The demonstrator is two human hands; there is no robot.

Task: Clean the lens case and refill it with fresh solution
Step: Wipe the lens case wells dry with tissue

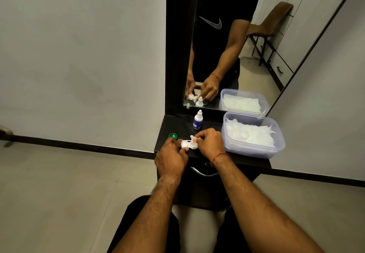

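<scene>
Small white plastic lens case (pixel 185 144) in a pinch of the left hand (pixel 171 159), white tissue scrap (pixel 192 137) between curled fingertips of the right hand (pixel 209 143)

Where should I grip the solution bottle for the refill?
Probably round the wider labelled body of the solution bottle, below its narrow cap. It stands upright, so come from its open left side; the tissue tub sits to its right.
</scene>
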